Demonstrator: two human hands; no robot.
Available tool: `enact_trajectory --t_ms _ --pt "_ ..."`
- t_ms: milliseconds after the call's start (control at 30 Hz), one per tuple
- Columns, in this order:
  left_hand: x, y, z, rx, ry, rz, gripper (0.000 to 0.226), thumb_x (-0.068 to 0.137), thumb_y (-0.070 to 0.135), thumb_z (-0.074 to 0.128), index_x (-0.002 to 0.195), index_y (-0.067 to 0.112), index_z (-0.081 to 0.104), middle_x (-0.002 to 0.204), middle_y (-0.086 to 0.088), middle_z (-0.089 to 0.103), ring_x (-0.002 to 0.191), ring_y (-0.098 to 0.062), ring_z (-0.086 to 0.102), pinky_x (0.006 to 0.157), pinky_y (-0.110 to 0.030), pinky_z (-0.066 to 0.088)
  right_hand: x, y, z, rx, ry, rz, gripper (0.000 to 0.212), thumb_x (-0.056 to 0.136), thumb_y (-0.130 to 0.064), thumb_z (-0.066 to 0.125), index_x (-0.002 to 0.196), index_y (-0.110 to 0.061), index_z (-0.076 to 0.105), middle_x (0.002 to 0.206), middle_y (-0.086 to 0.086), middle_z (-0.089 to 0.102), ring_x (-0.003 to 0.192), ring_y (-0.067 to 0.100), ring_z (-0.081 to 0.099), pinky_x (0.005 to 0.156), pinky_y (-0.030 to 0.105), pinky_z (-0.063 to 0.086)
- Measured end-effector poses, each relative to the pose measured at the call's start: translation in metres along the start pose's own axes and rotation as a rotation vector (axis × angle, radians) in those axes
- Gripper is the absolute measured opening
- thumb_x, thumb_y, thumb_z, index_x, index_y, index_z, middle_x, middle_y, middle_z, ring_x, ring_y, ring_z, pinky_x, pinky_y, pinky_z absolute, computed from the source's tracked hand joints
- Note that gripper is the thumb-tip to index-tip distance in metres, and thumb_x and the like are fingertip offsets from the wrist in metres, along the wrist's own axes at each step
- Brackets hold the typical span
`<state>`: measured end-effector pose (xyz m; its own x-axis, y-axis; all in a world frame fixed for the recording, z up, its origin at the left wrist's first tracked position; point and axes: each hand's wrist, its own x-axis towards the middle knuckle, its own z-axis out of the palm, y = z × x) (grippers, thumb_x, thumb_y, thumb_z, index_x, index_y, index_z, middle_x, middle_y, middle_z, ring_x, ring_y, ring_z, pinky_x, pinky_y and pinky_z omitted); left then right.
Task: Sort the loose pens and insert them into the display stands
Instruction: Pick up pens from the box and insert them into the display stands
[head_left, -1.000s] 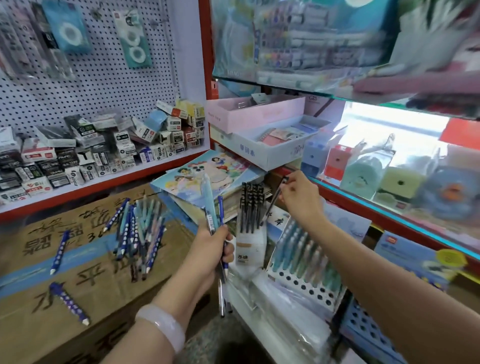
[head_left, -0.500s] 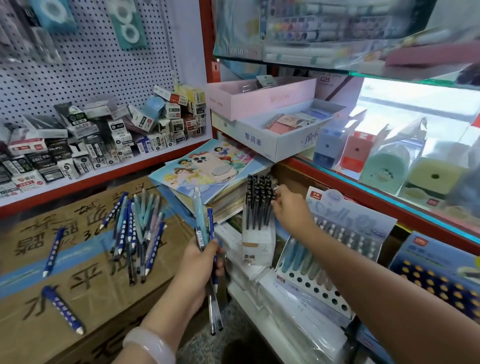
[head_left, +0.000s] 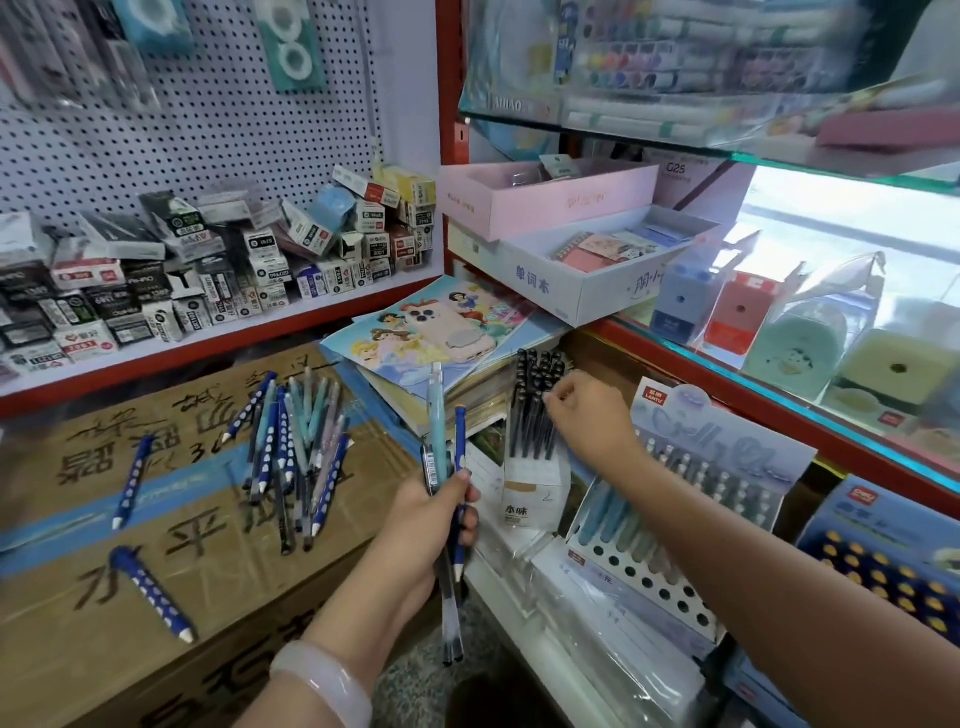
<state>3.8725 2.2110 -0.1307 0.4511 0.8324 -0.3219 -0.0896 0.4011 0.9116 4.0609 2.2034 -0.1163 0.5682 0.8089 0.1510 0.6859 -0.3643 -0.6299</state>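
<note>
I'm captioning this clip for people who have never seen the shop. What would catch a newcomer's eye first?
Probably the left hand at centre, gripping a bunch of pens upright. Just right of it, the right hand reaches to the black pens standing in a small white display stand. To the left, a pile of loose pens lies on a cardboard box.

Light: bright, even daylight from the washed-out glass window (head_left: 831, 228) at right of frame.
Glare: window area blown white.
Blur: upper right shelf of marker sets (head_left: 701, 62) smeared; upper left soft.
Distortion: wide-angle bending at edges.
Shadows: soft, faint.
</note>
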Motion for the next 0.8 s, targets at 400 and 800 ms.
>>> enact_trajectory --t_ms 400,800 --pt "-0.017 -0.005 0.02 0.061 -0.144 0.039 0.013 0.098 0.012 0.043 0.09 0.006 0.051 0.068 -0.007 0.053 0.05 -0.016 0.05 0.043 -0.021 0.046 -0.042 -0.029 -0.021 0.559 -0.392 0.024 0.024 0.093 -0.02 0.057 0.071 -0.009 0.058 0.065 0.006 0.058 0.054 0.007 0.054 0.055 0.014 0.049" --pt "-0.049 -0.045 0.105 0.188 -0.385 -0.017 0.012 0.097 0.018 0.045 0.098 0.011 0.055 0.069 -0.002 0.04 0.045 -0.008 0.034 0.037 -0.017 0.03 -0.097 0.07 -0.144 0.452 0.15 0.139 0.024 0.094 -0.015 0.054 0.071 -0.011 0.049 0.044 -0.001 0.06 0.044 0.007 0.06 0.047 0.018 0.051"
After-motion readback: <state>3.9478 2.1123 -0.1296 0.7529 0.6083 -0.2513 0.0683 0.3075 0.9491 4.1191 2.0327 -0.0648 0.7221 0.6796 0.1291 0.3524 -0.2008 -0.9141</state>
